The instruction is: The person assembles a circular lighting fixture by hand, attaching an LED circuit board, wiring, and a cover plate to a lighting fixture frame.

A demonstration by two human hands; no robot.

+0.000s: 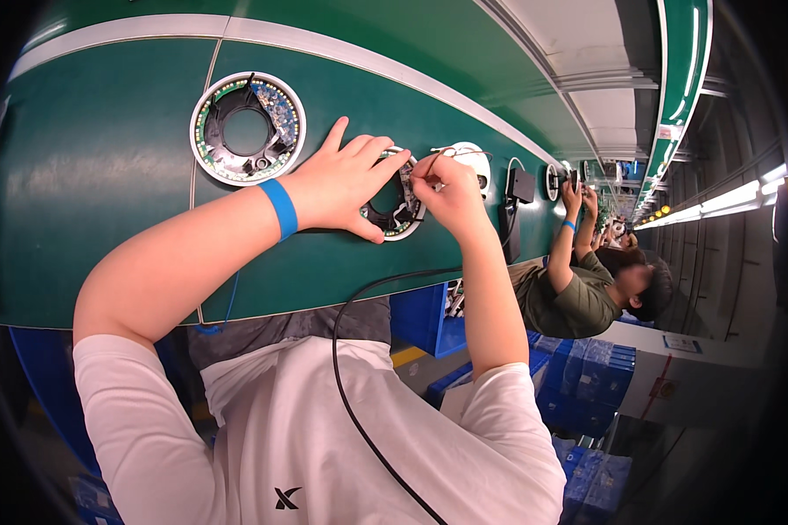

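Observation:
My left hand [337, 182], a blue band round its wrist, lies with fingers spread over a ring-shaped lamp unit [400, 229], steadying it on the bench. The unit has a white rim, a row of small LEDs and a dark inner ring; much of it is hidden under my hands. At its right side my right hand [446, 191] is closed, thumb and fingertips pinched together. What they hold is too small to make out; a thin dark wire shows beside them. To the left lies a similar open ring unit [297, 131] with a blue circuit board and black plastic parts.
Right of my hands sit a white rounded part [469, 157] and a black box with a cable [521, 185]. A black cord [340, 350] crosses my shirt to the bench. Blue bins [416, 319] stand below the edge. A co-worker [578, 293] works farther right on the green bench [87, 192].

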